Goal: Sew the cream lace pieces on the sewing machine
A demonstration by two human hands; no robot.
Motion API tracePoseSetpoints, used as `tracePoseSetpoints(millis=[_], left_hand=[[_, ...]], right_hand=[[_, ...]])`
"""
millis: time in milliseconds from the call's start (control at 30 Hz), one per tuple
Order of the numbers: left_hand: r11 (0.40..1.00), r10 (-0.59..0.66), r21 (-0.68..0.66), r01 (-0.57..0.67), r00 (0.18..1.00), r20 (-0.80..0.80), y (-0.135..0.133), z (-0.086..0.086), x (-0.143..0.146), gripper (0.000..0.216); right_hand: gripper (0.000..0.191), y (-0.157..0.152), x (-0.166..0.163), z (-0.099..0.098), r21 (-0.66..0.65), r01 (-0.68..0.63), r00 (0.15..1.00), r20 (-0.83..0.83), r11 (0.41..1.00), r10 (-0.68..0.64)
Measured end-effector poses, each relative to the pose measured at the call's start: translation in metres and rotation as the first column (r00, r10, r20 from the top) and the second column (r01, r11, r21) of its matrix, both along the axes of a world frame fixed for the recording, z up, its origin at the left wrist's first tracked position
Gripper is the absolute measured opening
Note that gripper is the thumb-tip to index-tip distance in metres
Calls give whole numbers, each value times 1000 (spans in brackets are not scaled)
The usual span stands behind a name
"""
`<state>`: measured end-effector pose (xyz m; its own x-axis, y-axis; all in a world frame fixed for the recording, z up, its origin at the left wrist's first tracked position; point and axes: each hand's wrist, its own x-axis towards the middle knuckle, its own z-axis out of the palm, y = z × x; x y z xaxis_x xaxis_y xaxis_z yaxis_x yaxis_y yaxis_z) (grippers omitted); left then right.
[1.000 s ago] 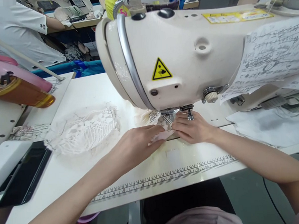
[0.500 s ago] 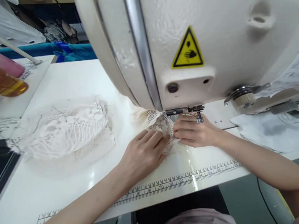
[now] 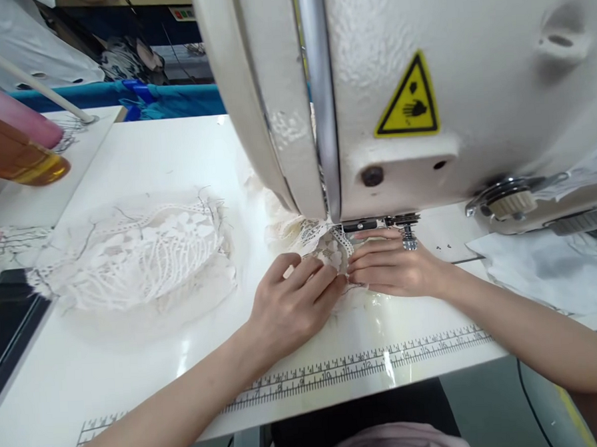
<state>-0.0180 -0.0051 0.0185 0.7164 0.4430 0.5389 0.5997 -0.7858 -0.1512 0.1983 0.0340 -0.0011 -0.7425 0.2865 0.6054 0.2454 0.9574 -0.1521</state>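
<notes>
Pressing on a small lace piece, the left hand has its fingers half bent with the tips flat on the fabric, while the right hand lies just beside it, fingers stretched out on the lace's other edge; neither is clasped around anything. The lace sits between the two sets of fingertips and runs under the presser foot of the sewing machine just beyond them. A heap of white lace lies on the counter well out past the left hand, and a printed ruler strip runs nearer than both wrists.
</notes>
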Motion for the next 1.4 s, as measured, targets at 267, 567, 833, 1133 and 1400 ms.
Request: tracePoseSetpoints(millis=[267, 567, 833, 1133, 1400], left_hand=[[974, -9, -227, -1, 999, -41, 6, -12, -4, 24], [972, 9, -233, -16, 1000, -29, 6, -12, -3, 24], [968, 16, -250, -21, 1000, -21, 8, -12, -2, 23], [964, 37, -261, -41, 999, -21, 9, -11, 3, 21], [983, -26, -183, 29, 999, 23, 10, -10, 0, 25]], right_hand=[[10, 2, 0, -2, 18, 83, 996, -19, 996, -83], [9, 0, 0, 0, 94, 136, 991, -9, 986, -136], [11, -3, 0, 5, 217, 251, 966, 9, 943, -259], [13, 1, 2, 1, 207, 280, 957, 14, 937, -289], [13, 0, -1, 3, 171, 238, 970, 0, 956, -242]])
